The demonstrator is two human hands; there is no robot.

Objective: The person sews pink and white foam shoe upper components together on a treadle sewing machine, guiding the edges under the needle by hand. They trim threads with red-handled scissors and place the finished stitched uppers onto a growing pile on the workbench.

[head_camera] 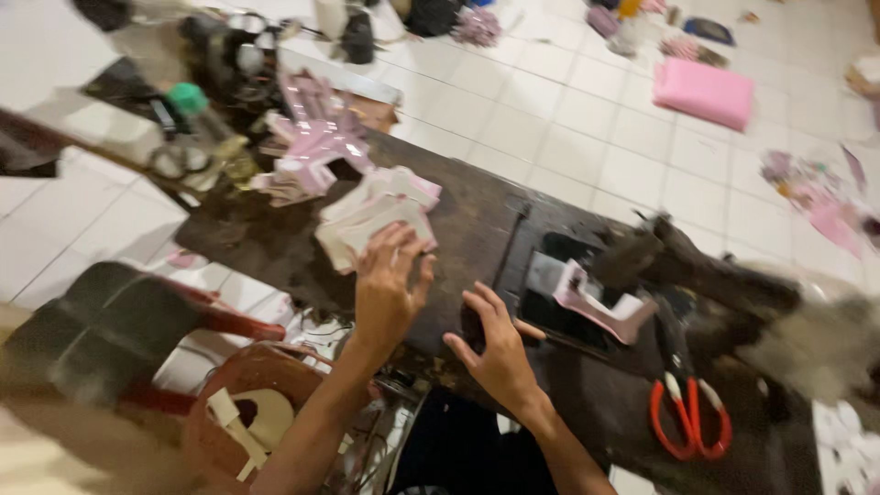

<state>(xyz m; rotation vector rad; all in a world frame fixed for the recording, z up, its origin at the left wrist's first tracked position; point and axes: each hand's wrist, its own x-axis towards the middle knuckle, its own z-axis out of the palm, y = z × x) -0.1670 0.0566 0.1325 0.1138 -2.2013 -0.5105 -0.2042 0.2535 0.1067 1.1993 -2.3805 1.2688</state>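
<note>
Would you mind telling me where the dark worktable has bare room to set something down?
Bare wood lies on the worktable between the white-pink stack under the left hand and the sewing machine. The far-left end is crowded with pink pieces; red scissors occupy the near-right.

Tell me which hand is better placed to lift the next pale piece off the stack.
Probably the left hand: its fingers already rest on the stack of pale pink pieces. The right hand lies flat on the dark table, apart from the stack.
</note>
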